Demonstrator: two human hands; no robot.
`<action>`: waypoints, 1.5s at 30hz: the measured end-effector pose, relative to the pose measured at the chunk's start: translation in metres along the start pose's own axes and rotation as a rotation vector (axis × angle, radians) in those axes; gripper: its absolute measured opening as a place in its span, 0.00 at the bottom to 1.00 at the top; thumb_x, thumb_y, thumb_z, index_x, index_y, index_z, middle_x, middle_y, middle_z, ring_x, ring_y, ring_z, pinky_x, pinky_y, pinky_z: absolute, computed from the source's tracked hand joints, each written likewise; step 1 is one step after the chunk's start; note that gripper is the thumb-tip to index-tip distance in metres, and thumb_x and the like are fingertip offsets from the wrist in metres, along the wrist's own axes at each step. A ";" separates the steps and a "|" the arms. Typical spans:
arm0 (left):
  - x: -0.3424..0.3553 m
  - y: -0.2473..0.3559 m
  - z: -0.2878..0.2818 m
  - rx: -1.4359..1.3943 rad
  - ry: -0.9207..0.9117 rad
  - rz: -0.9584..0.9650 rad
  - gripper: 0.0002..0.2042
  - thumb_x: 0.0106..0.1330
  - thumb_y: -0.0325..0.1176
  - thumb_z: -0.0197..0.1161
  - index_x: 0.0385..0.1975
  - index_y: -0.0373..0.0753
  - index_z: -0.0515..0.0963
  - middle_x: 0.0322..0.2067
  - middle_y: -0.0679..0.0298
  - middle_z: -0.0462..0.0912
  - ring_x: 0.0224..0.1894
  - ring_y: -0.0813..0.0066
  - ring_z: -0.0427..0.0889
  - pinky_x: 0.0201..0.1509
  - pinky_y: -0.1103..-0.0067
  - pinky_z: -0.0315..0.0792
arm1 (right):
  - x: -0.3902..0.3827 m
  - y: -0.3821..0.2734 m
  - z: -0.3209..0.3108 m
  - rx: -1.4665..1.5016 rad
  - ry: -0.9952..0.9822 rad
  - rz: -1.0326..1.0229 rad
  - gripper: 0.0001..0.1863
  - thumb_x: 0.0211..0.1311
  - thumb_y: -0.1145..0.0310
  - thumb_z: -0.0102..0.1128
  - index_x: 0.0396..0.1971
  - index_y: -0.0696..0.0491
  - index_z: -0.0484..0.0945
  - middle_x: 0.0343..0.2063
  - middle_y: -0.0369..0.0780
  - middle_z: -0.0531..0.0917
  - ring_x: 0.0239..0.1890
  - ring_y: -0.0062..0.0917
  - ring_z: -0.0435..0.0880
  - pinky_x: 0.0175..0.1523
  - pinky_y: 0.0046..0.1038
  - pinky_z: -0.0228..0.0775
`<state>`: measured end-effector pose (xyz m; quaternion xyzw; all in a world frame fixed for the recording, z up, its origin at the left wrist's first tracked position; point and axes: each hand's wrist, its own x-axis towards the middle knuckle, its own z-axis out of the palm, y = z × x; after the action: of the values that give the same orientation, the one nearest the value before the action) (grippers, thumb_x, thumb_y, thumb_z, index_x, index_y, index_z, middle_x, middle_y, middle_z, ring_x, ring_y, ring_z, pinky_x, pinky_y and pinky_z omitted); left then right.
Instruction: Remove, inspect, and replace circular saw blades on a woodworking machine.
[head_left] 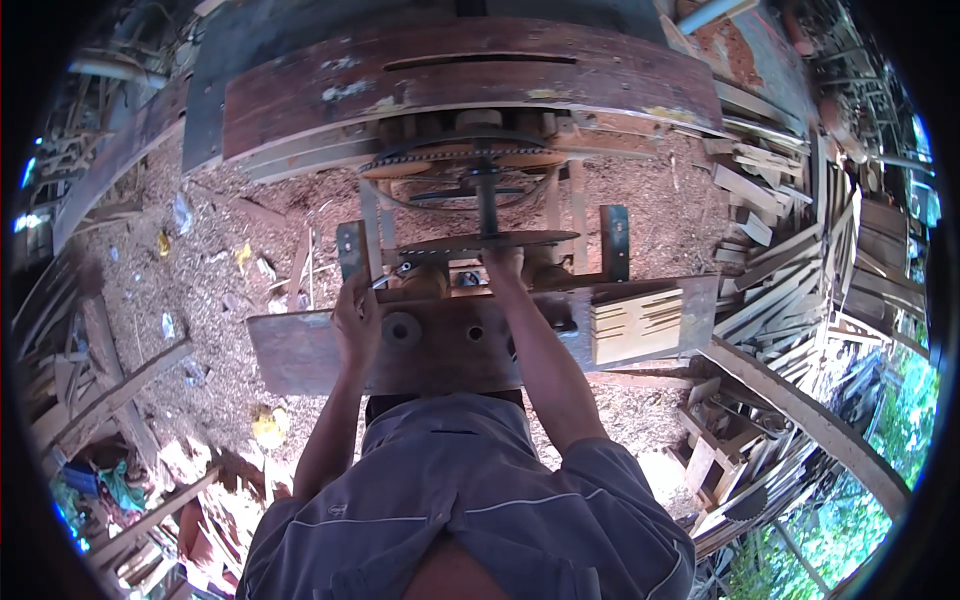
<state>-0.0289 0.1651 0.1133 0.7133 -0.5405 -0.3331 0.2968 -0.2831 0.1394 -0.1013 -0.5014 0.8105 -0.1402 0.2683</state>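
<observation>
A circular saw blade (pixel 540 239) stands edge-on to me, mounted on a dark metal shaft (pixel 487 205) that runs away from me. My left hand (pixel 356 310) is closed at the left, above the near board, on what looks like a wrench (pixel 392 277) whose shiny end points toward the blade. Close against the near side of the blade, my right hand (pixel 505 265) is closed at the shaft's end. Its fingertips are partly hidden, so what they grip cannot be made out. Both forearms reach over a dark wooden board (pixel 440 360) with a washer-like ring (pixel 402 328) on it.
Farther along the shaft is a larger toothed disc (pixel 450 160), below a long reddish plank (pixel 480 65) with a slot. A pale slotted wood piece (pixel 637 325) lies on the near board's right. Upright metal brackets (pixel 615 243) flank the blade. Sawdust covers the ground (pixel 230 300); scrap wood (pixel 780 280) is piled right.
</observation>
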 end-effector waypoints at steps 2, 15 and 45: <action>-0.009 -0.012 -0.007 -0.008 0.051 -0.009 0.15 0.66 0.25 0.58 0.51 0.31 0.73 0.43 0.50 0.83 0.46 0.61 0.84 0.50 0.73 0.77 | 0.005 -0.001 -0.003 0.201 -0.075 0.224 0.28 0.50 0.45 0.62 0.38 0.57 0.80 0.35 0.50 0.84 0.40 0.45 0.84 0.45 0.45 0.74; -0.019 -0.040 -0.034 -0.006 -0.082 0.051 0.13 0.66 0.24 0.58 0.50 0.31 0.74 0.44 0.52 0.82 0.46 0.62 0.83 0.48 0.74 0.77 | -0.018 -0.052 -0.063 1.277 -0.092 0.821 0.09 0.64 0.68 0.59 0.43 0.49 0.77 0.32 0.34 0.81 0.33 0.21 0.81 0.37 0.31 0.74; 0.015 -0.063 -0.029 0.207 -0.643 0.770 0.48 0.40 0.34 0.78 0.65 0.38 0.58 0.58 0.51 0.70 0.60 0.52 0.69 0.62 0.63 0.65 | -0.260 -0.168 -0.047 0.965 0.128 0.456 0.15 0.67 0.68 0.55 0.45 0.64 0.75 0.31 0.46 0.84 0.28 0.25 0.85 0.32 0.26 0.81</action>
<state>0.0329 0.1679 0.0789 0.3494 -0.8584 -0.3468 0.1444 -0.0946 0.2914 0.0967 -0.1227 0.7571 -0.4650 0.4421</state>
